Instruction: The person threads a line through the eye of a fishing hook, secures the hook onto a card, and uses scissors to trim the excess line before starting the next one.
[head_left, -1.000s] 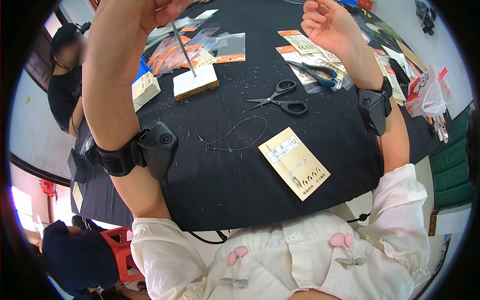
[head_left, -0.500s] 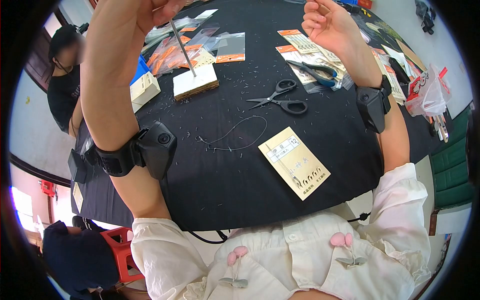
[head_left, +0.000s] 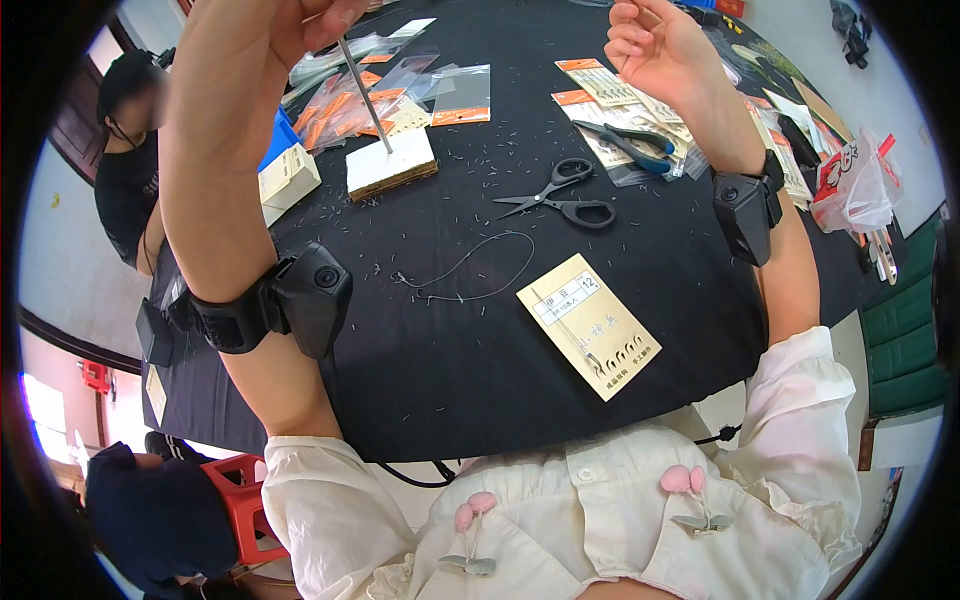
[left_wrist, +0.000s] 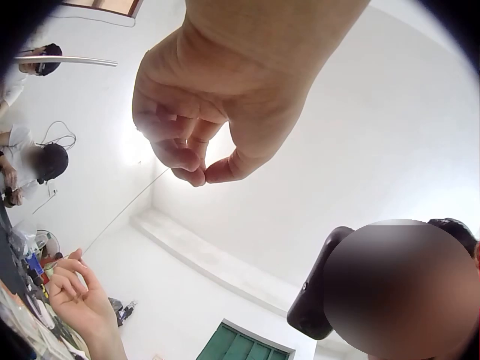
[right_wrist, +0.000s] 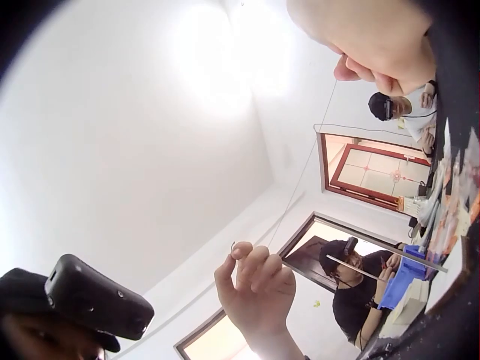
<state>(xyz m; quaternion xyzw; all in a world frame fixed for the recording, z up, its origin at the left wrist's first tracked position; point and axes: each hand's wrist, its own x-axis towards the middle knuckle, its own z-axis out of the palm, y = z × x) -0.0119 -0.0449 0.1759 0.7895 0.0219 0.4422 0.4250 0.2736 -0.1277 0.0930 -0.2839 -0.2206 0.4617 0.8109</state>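
Note:
A thin fishing line runs straight between my two raised hands. My left hand pinches one end between thumb and fingertips; a tiny curved hook-like piece shows at the fingertips in the right wrist view. My right hand, fingers curled, grips the other end. Beside the left hand a metal rod stands upright in a white-topped block. Below, on the black cloth, lie a printed card with hooks on it and a loose loop of line. In the head view the left fingertips are cut off.
Black scissors lie mid-table among scattered line clippings. Pliers rest on packaged cards under the right forearm. Plastic sleeves, a stack of cards and a blue bin are at the left. Another person sits left.
Both hands keep nearly the same place and grip. My left forearm has drifted slightly left, and my right wrist a little up. The things on the table have not moved.

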